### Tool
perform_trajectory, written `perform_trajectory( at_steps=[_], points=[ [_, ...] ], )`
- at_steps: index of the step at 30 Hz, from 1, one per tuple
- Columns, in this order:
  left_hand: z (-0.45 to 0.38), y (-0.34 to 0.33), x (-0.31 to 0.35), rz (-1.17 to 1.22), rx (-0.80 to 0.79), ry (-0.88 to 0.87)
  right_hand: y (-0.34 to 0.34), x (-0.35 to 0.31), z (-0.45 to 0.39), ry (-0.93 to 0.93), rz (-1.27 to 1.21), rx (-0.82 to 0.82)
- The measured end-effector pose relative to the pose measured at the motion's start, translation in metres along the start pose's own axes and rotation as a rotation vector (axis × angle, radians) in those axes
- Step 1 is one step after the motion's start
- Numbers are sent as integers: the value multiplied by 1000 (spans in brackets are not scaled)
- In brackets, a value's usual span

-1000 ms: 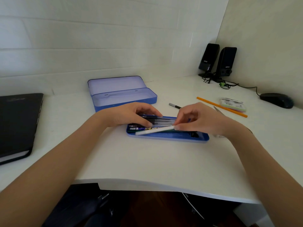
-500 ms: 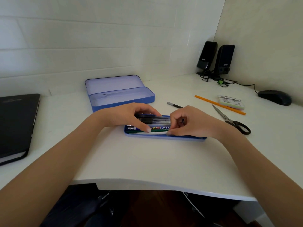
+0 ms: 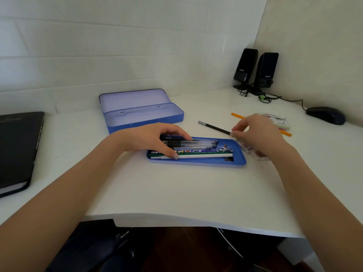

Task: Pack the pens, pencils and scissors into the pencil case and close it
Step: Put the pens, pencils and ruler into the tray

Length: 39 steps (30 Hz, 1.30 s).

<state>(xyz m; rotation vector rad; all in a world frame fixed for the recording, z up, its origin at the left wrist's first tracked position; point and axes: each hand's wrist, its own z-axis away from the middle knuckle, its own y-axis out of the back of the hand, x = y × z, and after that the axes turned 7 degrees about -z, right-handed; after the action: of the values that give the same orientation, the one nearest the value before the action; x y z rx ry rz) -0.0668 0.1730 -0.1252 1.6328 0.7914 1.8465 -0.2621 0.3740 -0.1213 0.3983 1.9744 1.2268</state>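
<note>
A shallow blue tray (image 3: 198, 163) lies in front of me with several pens and pencils in it, a white pen (image 3: 206, 156) nearest me. My left hand (image 3: 149, 140) rests on their left ends, thumb on the white pen. The open blue pencil case (image 3: 145, 119) stands empty behind it. A black pencil (image 3: 213, 127) lies on the desk right of the case. My right hand (image 3: 257, 134) pinches the pencil's near end with thumb and forefinger. An orange pencil (image 3: 237, 115) shows on both sides of that hand. The scissors are hidden behind it.
A black folder (image 3: 17, 148) lies at the left edge. Two black speakers (image 3: 255, 69) stand in the back right corner, with a cable to a dark mouse (image 3: 326, 115). A small packet (image 3: 279, 122) lies beyond the orange pencil. The desk's front edge curves close to me.
My right hand let go of the white pen, which now lies in the tray, and moved right and back to the black pencil. My left hand stayed on the pens.
</note>
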Motion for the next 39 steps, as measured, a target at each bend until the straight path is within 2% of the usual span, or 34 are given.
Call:
perform_trajectory(
  at_steps=[10, 14, 17, 20, 23, 25, 32, 39],
  points=[
    [1, 1, 0, 27, -1, -12, -9, -8, -6, -88, -69, -17],
    [1, 1, -3, 38, -15, -22, -11, -10, -6, 10, -35, 4],
    [0, 2, -4, 42, -38, -28, -4, -17, 0, 145, -260, 12],
    [-1, 2, -4, 46, -39, -25, 11, -33, 17, 271, -529, -184],
    [-1, 3, -3, 45, -36, -23, 15, -40, 29, 355, -497, -467],
    [0, 3, -3, 60, -45, -23, 11, -41, 32, 359, -466, -553],
    [1, 3, -5, 85, -51, -21, 7, -38, 30, 377, -352, -487],
    [0, 2, -5, 75, -32, -9, 2, -44, 32, 357, -305, -573]
  ],
)
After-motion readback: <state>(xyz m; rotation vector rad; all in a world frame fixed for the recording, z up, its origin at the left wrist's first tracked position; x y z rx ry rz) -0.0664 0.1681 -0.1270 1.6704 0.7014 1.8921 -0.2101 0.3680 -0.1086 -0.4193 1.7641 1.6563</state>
